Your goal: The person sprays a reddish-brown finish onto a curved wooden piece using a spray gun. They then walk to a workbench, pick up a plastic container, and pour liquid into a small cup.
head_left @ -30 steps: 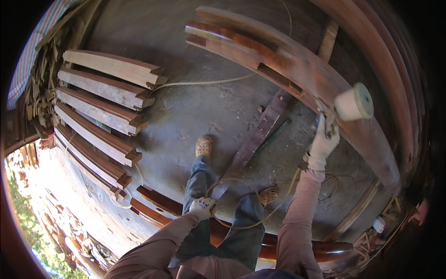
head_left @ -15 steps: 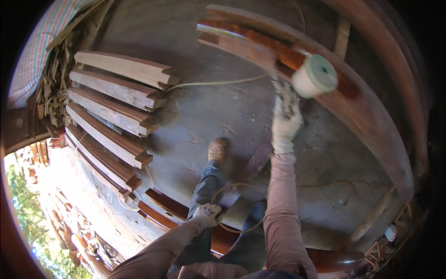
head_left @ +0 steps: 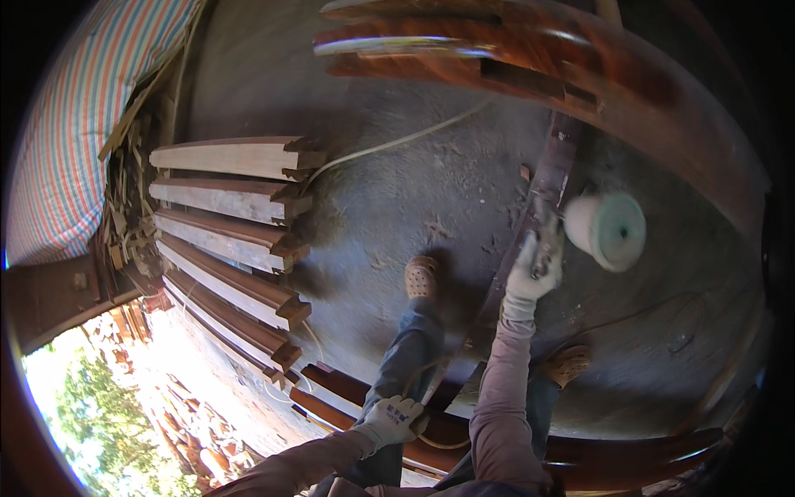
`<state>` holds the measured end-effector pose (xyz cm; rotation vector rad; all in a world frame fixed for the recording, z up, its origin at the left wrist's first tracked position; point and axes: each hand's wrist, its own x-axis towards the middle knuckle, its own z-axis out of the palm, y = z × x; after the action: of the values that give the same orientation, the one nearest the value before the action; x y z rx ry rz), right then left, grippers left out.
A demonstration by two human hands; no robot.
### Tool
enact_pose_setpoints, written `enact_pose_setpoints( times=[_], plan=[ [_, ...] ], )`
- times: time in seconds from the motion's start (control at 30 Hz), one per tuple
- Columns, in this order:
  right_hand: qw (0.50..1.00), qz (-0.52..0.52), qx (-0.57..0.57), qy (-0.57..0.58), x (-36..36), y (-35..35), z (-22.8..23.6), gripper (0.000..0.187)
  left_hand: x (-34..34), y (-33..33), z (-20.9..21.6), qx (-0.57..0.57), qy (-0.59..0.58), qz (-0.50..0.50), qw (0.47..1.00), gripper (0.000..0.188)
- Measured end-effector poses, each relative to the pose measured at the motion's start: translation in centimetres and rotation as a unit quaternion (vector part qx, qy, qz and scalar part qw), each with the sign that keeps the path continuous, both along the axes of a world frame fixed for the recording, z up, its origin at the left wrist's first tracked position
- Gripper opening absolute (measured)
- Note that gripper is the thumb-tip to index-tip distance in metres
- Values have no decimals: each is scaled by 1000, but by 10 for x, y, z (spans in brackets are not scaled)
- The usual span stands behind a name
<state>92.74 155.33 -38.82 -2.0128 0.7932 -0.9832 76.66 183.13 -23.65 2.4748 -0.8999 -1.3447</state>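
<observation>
My gloved right hand (head_left: 532, 277) is closed around the grip of a spray gun (head_left: 546, 236), which is somewhat blurred. Attached to the gun is a white cup (head_left: 584, 224) with a pale green lid (head_left: 621, 231). Low in the view, my gloved left hand (head_left: 391, 422) is closed on a thin hose (head_left: 447, 445) that loops beside my leg. Beyond the gun lies a long curved wooden piece (head_left: 464, 51), reddish brown, with wet-looking shine along its upper face. A dark narrow board (head_left: 553, 161) on the floor runs beneath my right hand.
Several notched wooden beams (head_left: 228, 157) lie side by side at the left. Glossy brown pieces (head_left: 638, 460) lie behind my legs. A pale hose (head_left: 397, 141) crosses the concrete floor. Wood scraps (head_left: 124, 207) and a striped sheet (head_left: 95, 116) are at the far left.
My right hand has drawn the spray gun back and to the right, away from the curved piece. My right foot has come into view, and the hose loop by my left hand has dropped lower.
</observation>
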Motion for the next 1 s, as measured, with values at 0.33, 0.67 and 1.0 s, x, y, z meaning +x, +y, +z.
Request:
enact_pose_setpoints(
  times=[0.33, 0.67, 1.0],
  plan=[
    [982, 17, 90, -165, 84, 87, -98, 38, 19, 12, 12, -26, 10, -60, 998, 17],
    [906, 194, 309, -212, 164, 174, -122, 39, 50, -7, 18, 56, 42, -27, 997, 16],
    [943, -95, 196, -252, 18, 35, -143, 46, 42, -37, 9, 111, 61, -162, 979, 17]
  ],
)
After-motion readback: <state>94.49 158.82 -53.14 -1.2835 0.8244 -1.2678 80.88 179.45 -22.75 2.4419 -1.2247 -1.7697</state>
